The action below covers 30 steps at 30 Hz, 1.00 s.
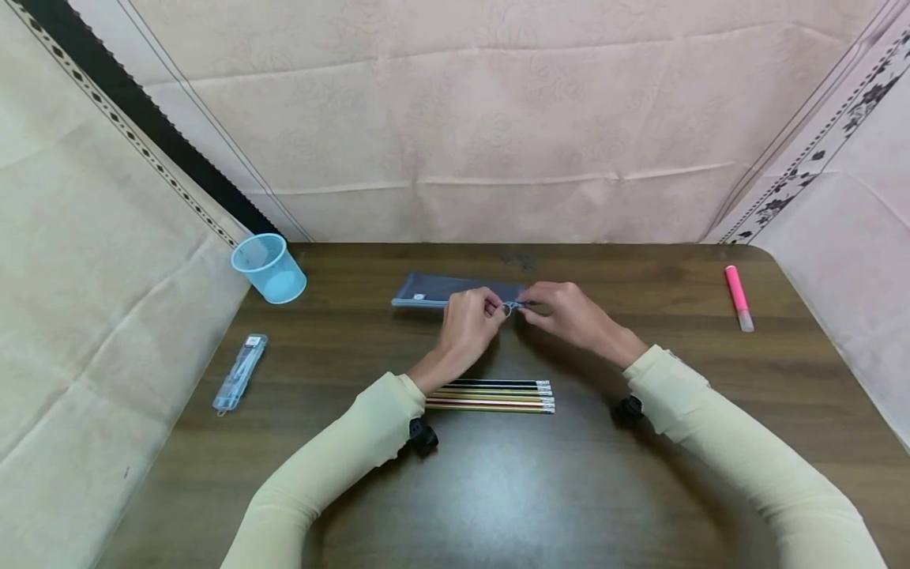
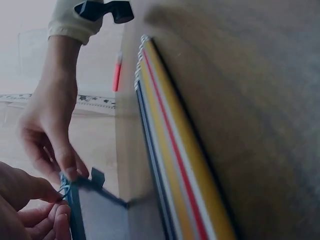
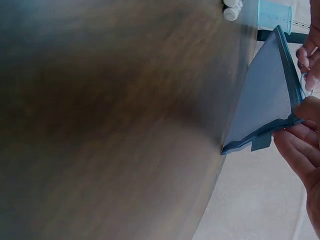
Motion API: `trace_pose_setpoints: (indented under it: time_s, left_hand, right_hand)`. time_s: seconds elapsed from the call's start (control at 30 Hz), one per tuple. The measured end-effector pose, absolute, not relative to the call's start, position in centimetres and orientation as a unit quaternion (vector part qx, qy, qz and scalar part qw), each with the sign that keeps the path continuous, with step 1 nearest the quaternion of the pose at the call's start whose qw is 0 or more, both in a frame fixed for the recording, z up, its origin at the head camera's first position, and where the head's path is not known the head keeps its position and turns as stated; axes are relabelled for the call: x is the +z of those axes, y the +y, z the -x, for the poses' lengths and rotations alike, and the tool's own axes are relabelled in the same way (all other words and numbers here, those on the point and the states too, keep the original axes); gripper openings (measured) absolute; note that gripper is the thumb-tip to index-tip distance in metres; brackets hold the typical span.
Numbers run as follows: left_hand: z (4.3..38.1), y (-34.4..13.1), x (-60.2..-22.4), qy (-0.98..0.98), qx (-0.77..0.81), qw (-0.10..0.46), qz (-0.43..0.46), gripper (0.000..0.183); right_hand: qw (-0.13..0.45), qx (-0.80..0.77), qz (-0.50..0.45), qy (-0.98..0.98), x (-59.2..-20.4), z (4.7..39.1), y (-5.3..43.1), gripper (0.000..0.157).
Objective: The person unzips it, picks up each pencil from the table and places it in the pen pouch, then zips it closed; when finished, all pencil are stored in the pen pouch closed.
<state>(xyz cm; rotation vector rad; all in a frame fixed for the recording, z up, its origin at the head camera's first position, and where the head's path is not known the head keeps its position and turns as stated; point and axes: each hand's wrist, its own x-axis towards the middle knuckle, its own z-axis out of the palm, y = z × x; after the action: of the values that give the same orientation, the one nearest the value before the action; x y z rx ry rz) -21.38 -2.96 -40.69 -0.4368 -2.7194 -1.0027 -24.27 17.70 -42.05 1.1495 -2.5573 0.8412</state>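
Note:
A translucent blue zipper pouch (image 1: 465, 285) is held at its right end, its zipper edge toward the person. My left hand (image 1: 469, 322) pinches a thin light-blue cord loop (image 1: 509, 309) at the zipper's end between thumb and fingers. Beside it, my right hand (image 1: 565, 312) grips the pouch's corner, thumb on the zipper edge, as the right wrist view shows the pouch (image 3: 267, 82) standing tilted with a small side tab (image 3: 261, 142). Several pencils (image 1: 498, 397) lie side by side under the left wrist, their white-tipped ends pointing right; the forearm hides their other ends.
A light-blue cup (image 1: 280, 278) stands at the table's back left corner. In front of it lies a slim pale-blue case (image 1: 240, 374). A pink marker with a pale end (image 1: 738, 297) lies near the right edge. Cloth walls (image 1: 498, 142) border the wooden table (image 1: 341, 340).

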Motion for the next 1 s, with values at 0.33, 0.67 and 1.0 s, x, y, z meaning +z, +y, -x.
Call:
trace_pose_setpoints:
  time_s: [0.33,0.67,1.0]
  left_hand:
    - [21.8,-4.1,-40.7,-0.929,-0.322,0.089,0.161,0.005]
    - [22.5,-7.1,-41.5,-0.925,-0.318,0.123,0.17,0.008]
    - [23.4,-9.3,-41.6,-0.929,-0.318,0.121,0.145,0.009]
  right_hand:
    - [0.159,0.241,-0.431,-0.855,-42.8,24.1,18.5,0.021]
    - [0.186,0.254,-0.419,-0.852,-42.8,24.2,20.6,0.022]
    - [0.194,0.235,-0.404,-0.863,-42.7,24.6,22.1,0.022]
